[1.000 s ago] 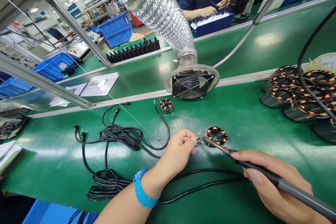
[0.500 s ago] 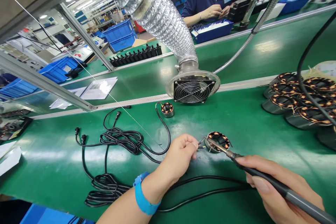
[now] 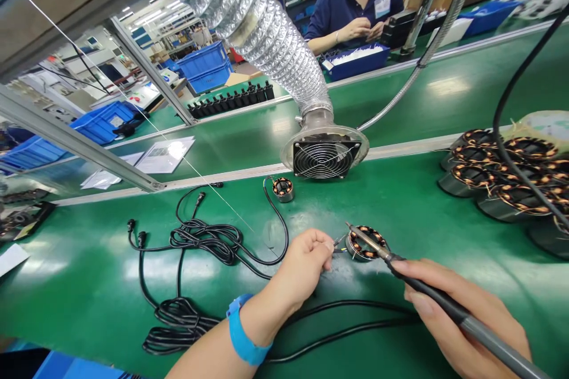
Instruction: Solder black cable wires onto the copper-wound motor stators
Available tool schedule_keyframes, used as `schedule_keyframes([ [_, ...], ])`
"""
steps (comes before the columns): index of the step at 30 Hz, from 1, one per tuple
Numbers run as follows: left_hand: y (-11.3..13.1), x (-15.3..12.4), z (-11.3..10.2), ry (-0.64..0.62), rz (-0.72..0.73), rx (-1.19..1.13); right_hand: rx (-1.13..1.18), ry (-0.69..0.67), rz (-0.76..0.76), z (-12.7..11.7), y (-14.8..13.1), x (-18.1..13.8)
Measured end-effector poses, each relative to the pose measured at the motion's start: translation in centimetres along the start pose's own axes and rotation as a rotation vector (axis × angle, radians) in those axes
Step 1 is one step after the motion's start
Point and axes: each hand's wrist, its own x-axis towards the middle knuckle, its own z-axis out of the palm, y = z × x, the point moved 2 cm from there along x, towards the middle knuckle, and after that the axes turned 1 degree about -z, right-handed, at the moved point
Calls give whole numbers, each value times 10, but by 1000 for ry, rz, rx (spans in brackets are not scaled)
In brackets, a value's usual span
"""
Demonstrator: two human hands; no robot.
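Note:
A small stator with copper windings (image 3: 368, 241) lies on the green mat (image 3: 422, 213) in front of me. My left hand (image 3: 306, 260), with a blue wristband, is pinched on thin wire ends (image 3: 338, 244) just left of the stator. My right hand (image 3: 462, 321) grips a soldering iron (image 3: 427, 290) like a pen; its metal tip reaches over the stator toward the wires. A black cable (image 3: 351, 317) runs under both hands.
A fume-extraction fan (image 3: 323, 157) on a silver duct stands behind the stator. Another small stator (image 3: 283, 188) with a cable sits near it. Coiled black cables (image 3: 200, 237) lie left; several larger stators (image 3: 502, 180) are stacked right. Another person works across the bench.
The soldering iron's tip has shifted slightly up and left over the stator. My left hand keeps its pinch in the same place. The view has tilted down a little.

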Motion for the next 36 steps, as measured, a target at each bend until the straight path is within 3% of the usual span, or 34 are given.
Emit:
schedule_keyframes([
  [4, 1, -1, 1, 2, -1, 2, -24, -59, -111, 9, 2, 4],
  [9, 3, -1, 2, -19, 50, 12, -90, -78, 24, 15, -7, 17],
  [14, 3, -1, 3, -40, 118, 16, -202, -79, -71, 33, -13, 26],
  [18, 1, -2, 2, -31, 174, 42, -119, -60, -21, 48, -4, 25],
  [25, -5, 4, -4, 1, 392, 175, 115, -85, 191, 50, 1, 23],
  [31, -1, -2, -8, 55, 764, 423, 163, -32, 189, 51, 2, 21],
  [36, 4, -10, -8, -6, 764, 586, 151, -39, 148, 51, 0, 20],
])
